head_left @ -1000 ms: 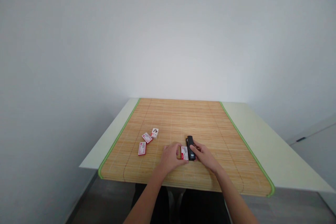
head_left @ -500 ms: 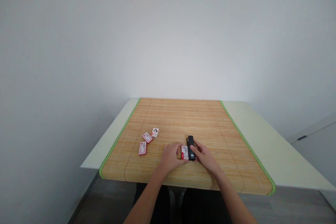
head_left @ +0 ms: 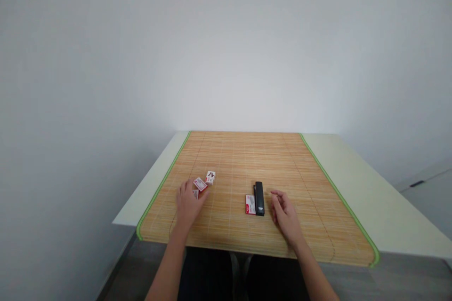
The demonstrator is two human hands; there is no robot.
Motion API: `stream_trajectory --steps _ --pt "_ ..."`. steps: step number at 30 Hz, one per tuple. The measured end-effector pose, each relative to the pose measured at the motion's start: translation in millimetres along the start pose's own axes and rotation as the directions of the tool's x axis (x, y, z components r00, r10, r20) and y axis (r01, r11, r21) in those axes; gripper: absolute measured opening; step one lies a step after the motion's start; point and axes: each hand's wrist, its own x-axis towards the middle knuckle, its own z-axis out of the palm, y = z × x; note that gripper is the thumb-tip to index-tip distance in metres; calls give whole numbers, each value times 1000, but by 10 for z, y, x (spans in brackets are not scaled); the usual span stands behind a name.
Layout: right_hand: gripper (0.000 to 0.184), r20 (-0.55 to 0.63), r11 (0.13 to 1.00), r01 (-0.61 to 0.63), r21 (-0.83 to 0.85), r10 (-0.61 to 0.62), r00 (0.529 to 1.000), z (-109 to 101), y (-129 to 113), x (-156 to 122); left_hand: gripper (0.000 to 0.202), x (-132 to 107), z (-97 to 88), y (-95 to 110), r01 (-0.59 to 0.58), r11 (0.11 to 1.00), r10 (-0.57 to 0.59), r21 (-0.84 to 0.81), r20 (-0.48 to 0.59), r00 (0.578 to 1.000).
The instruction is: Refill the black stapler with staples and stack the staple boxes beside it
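A black stapler (head_left: 259, 198) lies on the bamboo mat (head_left: 247, 164), with a small red-and-white staple box (head_left: 250, 204) right against its left side. My right hand (head_left: 283, 214) rests on the mat just right of the stapler, fingers loosely curled and holding nothing. My left hand (head_left: 188, 202) lies over a third staple box (head_left: 195, 193) at the left, covering most of it; I cannot see whether the fingers grip it. Two more boxes sit just beyond that hand: one red-edged box (head_left: 200, 184) and one with a dark picture (head_left: 210, 177).
The mat has green edging and covers the middle of a pale table (head_left: 353, 183). A plain white wall stands behind. At the right edge is a pale cabinet with a dark handle (head_left: 416, 183). The table's front edge is near my arms.
Both hands let go of the stapler and the box beside it. My left hand moved left onto the box at the left; my right hand drew back to the right.
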Motion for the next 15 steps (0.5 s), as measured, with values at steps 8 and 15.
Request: stream_trajectory --steps 8,15 --pt "50 -32 998 0 63 2 999 2 50 30 76 224 -15 -166 29 998 -24 -51 96 995" --pt "51 -45 994 6 105 -1 999 -10 59 46 72 -110 1 652 -176 903 206 -391 34 978"
